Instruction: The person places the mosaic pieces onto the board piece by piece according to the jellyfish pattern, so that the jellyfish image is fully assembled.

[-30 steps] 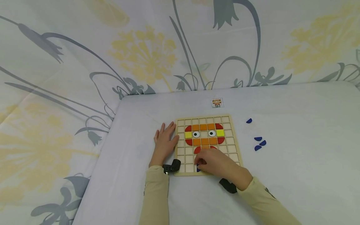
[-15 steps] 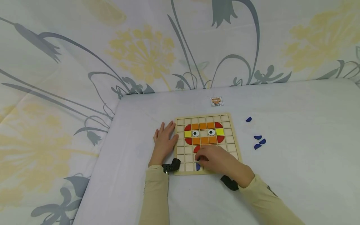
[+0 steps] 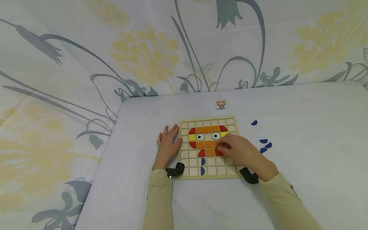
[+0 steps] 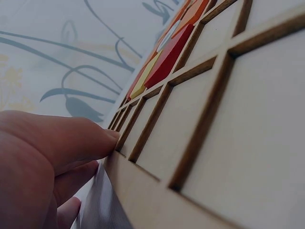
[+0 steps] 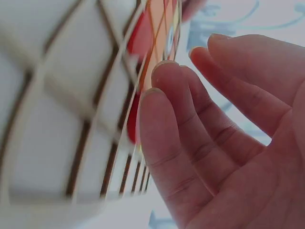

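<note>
A wooden grid board lies on the white surface. Orange, red and yellow tiles and two eye tiles form a face in it. Below the face, two blue half-circle tiles sit in cells, one above the other. My left hand lies flat at the board's left side; in the left wrist view the thumb touches the board's edge. Over the right part of the board hovers my right hand, partly hiding red and yellow tiles. Its fingers are loosely bent, with nothing between them and the thumb.
Several loose blue half-circle tiles lie right of the board. A small picture card with a gridded face lies behind it. A flower-patterned cloth rises at the back and left.
My right hand has left the board's lower cells and moved up and to the right. Two blue half-circle tiles now show uncovered there. My left hand has stayed put.
</note>
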The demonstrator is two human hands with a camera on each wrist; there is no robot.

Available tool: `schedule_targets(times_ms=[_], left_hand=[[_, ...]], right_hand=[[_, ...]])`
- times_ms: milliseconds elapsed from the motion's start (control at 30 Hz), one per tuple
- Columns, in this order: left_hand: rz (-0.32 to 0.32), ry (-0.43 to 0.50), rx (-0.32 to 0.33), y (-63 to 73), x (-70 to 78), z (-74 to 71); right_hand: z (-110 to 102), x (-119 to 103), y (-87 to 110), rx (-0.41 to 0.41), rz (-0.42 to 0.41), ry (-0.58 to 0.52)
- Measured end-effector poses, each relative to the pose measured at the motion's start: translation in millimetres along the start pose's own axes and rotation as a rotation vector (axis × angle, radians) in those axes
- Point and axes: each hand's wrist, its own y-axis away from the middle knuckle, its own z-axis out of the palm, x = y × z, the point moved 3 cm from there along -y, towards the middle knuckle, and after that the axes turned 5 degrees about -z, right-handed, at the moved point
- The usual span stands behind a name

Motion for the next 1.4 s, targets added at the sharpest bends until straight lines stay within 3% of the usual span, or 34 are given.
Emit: schedule_targets(times_ms=[333,600,767,967,1200,1400], left_hand=[[0.002,-0.002,-0.001,-0.3,-1.1,0.8],[-0.004,-0.001,-0.001,-1.2,-1.5,1.7],[0.004,0.004,0.003,-1.2,-1.5,1.4],[0.002,0.005,-0.001,-0.3,-2.1,1.5],[-0.004,-0.015,-0.007,-0.6,-2.2,1.8],[0.001,-0.014,-0.003,-0.5,-0.9,1.0]], right_hand=[[-35,41,14.8,0.037,0.13,-0.019],[-57,63,32.2,0.014,0.188,-0.08],[-66,76,41.1,0.026,0.19,-0.056],[-72,88,49.1,0.007,0.21,-0.041],[-65,100,51.0,-0.079,0.24,-0.068],[-61,101,49.8,-0.085,0.241,-0.053]])
